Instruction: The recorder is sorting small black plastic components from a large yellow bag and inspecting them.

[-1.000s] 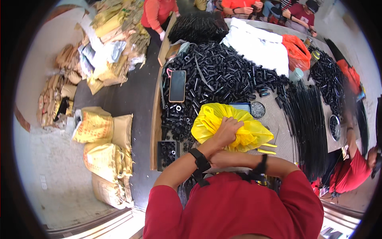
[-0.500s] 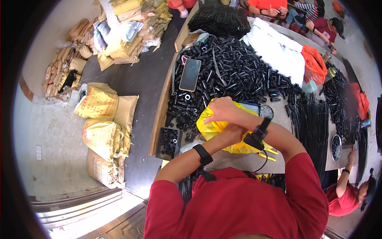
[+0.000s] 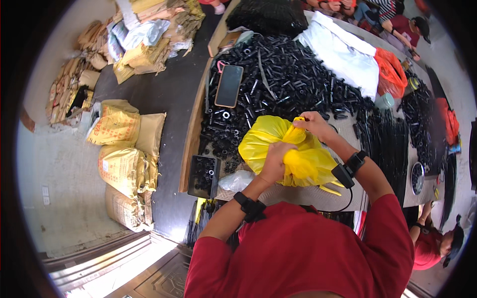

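Note:
A full yellow plastic bag (image 3: 261, 136) rests on the table in front of me, its surface stretched over contents I cannot see. My left hand (image 3: 275, 163) is wrapped round the bag's gathered neck, and loose crumpled plastic puffs out beside the fist on the right. Farther away and to the right, my right hand (image 3: 316, 124) pinches a twisted bit of the same bag between thumb and fingers. Close by my left hand lie a small clear plastic bag (image 3: 237, 181) and a black bin (image 3: 203, 177) with small black rings in it.
Black tubular parts (image 3: 293, 74) are heaped beyond the bag, with a phone (image 3: 229, 86) lying on them. White cloth (image 3: 340, 54), an orange plastic bag (image 3: 390, 74) and long black strips (image 3: 380, 144) lie to the right. Filled sacks (image 3: 119, 169) stand at the left. Other people sit around.
My hands were crossed over the bag; now they are uncrossed, the left gripping its neck and the right pinching plastic to the right. The view has shifted slightly.

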The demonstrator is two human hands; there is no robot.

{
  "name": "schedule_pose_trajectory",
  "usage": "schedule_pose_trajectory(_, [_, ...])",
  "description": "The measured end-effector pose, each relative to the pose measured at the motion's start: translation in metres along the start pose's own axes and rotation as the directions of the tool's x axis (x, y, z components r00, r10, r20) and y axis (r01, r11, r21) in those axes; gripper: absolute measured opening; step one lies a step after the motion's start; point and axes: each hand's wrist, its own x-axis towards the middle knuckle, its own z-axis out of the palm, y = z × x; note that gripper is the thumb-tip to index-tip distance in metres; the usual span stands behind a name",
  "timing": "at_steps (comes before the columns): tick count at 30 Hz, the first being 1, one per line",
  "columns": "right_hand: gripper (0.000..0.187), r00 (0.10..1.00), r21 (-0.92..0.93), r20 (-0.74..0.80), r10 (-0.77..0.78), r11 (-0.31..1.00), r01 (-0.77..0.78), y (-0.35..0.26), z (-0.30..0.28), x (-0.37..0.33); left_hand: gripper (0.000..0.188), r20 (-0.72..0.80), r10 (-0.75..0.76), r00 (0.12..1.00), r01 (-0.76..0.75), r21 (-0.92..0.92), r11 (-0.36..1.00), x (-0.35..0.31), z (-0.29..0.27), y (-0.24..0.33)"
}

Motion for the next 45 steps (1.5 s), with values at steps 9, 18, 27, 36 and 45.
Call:
schedule_pose_trajectory(9, [0.018, 0.974, -0.056, -0.062, -0.217, 0.975, 0.214, -0.012, 0.017, -0.083, 0.033, -0.176, -0.269, 0.947, 0.171, -0.431, 0.886, 0.027, 0.002, -0.013])
schedule_pose_trajectory(18, [0.026, 0.981, 0.435, -0.014, -0.191, 0.883, 0.178, 0.004, 0.026, -0.056, 0.029, 0.222, -0.287, 0.932, 0.362, -0.509, 0.781, 0.032, -0.009, -0.013])
schedule_pose_trajectory(27, [0.070, 0.893, -0.376, -0.317, -0.320, 0.907, 0.192, -0.024, 0.066, -0.099, 0.021, -0.012, -0.519, 0.855, 0.368, -0.693, 0.621, 0.026, 0.016, -0.011])
schedule_pose_trajectory(36, [0.042, 0.800, -0.322, -0.448, -0.399, 0.907, 0.272, -0.015, 0.076, -0.093, 0.024, 0.004, -0.304, 0.953, 0.287, -0.342, 0.895, 0.033, -0.003, -0.020])
schedule_pose_trajectory(45, [0.051, 0.754, -0.315, -0.623, -0.210, 0.949, 0.004, 0.013, 0.076, -0.077, 0.027, 0.150, 0.045, 0.988, -0.075, 0.198, 0.977, 0.041, -0.025, -0.015])
